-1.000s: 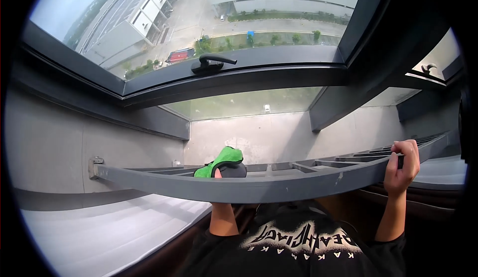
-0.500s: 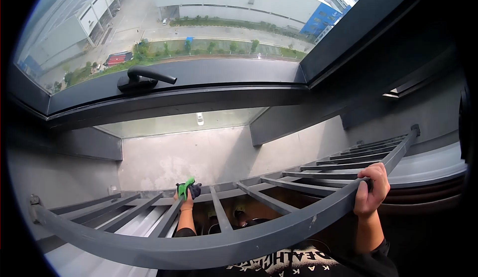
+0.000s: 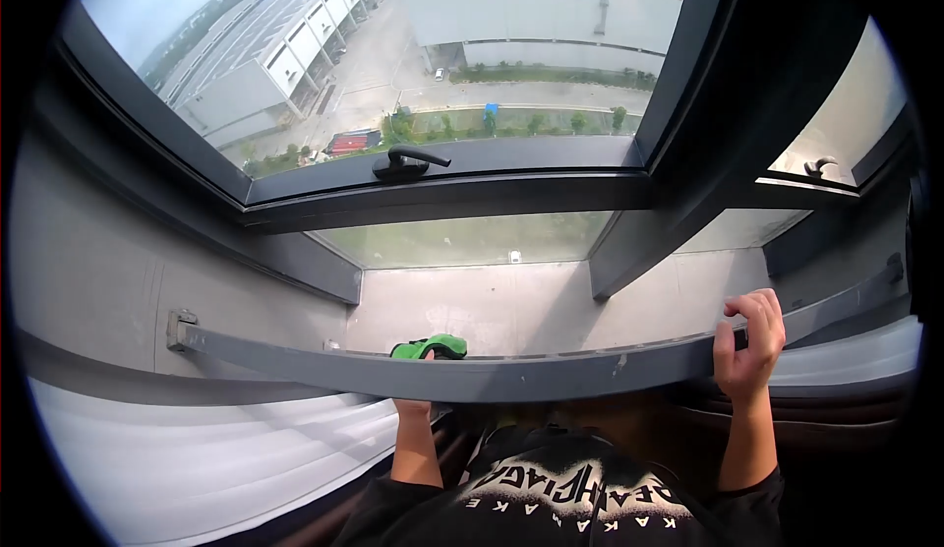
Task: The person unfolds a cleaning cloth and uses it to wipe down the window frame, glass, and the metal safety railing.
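Observation:
A green cloth (image 3: 433, 346) lies bunched over the far side of the dark grey metal railing (image 3: 511, 378), in the grip of my left hand (image 3: 413, 407). The top bar hides most of those fingers. My right hand (image 3: 751, 345) is at the bar further right, fingers loosely curled and the thumb apart from them. I see nothing between its fingers; whether its palm touches the bar I cannot tell.
Beyond the railing is a pale sill (image 3: 457, 296) below a dark-framed window with a black handle (image 3: 403, 163). Another handle (image 3: 819, 166) shows at the right. White curtain (image 3: 197, 449) hangs at the lower left, close to the railing. Buildings and a road lie outside.
The view has shifted, and the railing's uprights are now hidden under its top bar. The green cloth is more spread out at the bar. My right hand has loosened from its grip on the bar.

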A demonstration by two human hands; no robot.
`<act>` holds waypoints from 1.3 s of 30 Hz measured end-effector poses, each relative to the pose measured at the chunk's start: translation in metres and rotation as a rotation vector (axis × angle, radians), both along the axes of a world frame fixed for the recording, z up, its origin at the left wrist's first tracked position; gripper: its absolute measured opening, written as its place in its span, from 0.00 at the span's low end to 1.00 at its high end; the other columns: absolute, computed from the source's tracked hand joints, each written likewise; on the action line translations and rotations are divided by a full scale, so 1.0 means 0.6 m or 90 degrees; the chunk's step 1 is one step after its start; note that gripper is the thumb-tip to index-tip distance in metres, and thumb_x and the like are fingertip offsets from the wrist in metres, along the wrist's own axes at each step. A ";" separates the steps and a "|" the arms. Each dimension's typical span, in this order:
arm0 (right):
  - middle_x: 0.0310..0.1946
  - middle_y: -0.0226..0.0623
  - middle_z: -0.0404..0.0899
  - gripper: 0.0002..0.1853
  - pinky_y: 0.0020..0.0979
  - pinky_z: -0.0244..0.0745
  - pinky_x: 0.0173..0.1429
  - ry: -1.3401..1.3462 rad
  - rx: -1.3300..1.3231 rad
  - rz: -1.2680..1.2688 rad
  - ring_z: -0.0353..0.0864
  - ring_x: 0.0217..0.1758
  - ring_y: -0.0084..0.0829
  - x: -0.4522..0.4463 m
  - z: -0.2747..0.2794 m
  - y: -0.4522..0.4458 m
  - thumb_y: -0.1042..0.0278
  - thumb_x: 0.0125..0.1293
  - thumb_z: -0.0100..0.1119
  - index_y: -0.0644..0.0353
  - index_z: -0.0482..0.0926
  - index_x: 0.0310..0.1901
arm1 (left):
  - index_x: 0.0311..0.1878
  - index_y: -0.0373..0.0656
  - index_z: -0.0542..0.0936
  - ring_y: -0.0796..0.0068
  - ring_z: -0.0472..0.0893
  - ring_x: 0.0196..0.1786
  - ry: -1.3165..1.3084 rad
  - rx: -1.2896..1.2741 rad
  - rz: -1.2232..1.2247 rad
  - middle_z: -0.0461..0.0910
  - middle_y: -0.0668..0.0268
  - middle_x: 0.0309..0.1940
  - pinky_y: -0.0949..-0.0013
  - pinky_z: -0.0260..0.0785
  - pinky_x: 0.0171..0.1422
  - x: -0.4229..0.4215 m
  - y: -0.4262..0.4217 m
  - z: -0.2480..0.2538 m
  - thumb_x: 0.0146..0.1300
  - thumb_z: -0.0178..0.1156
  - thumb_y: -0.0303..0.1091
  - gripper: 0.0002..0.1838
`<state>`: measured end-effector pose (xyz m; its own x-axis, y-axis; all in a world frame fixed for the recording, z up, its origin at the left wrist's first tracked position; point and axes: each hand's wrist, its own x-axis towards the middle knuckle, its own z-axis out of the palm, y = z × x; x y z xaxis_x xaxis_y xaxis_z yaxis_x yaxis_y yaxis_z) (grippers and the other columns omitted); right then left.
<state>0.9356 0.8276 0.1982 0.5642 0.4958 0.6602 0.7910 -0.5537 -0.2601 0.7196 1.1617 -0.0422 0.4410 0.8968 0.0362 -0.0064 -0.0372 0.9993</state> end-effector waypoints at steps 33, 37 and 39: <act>0.21 0.31 0.74 0.06 0.26 0.65 0.33 0.315 0.791 0.781 0.71 0.23 0.24 -0.278 0.192 -0.018 0.69 0.63 0.54 0.62 0.74 0.32 | 0.32 0.33 0.77 0.72 0.74 0.34 -0.104 0.165 -0.003 0.79 0.64 0.29 0.67 0.67 0.42 0.004 0.033 0.070 0.63 0.55 0.30 0.09; 0.21 0.30 0.74 0.06 0.25 0.65 0.33 0.278 0.798 0.801 0.71 0.23 0.24 -0.282 0.185 -0.011 0.69 0.63 0.53 0.62 0.74 0.30 | 0.29 0.33 0.76 0.73 0.72 0.32 -0.155 0.196 0.006 0.77 0.65 0.27 0.67 0.66 0.39 0.047 0.036 0.095 0.64 0.55 0.32 0.12; 0.21 0.30 0.74 0.06 0.25 0.65 0.33 0.296 0.801 0.788 0.71 0.23 0.24 -0.284 0.191 -0.006 0.70 0.63 0.53 0.61 0.74 0.30 | 0.28 0.32 0.74 0.74 0.69 0.31 -0.065 0.221 -0.008 0.75 0.66 0.26 0.67 0.65 0.38 0.012 0.030 0.080 0.64 0.55 0.32 0.12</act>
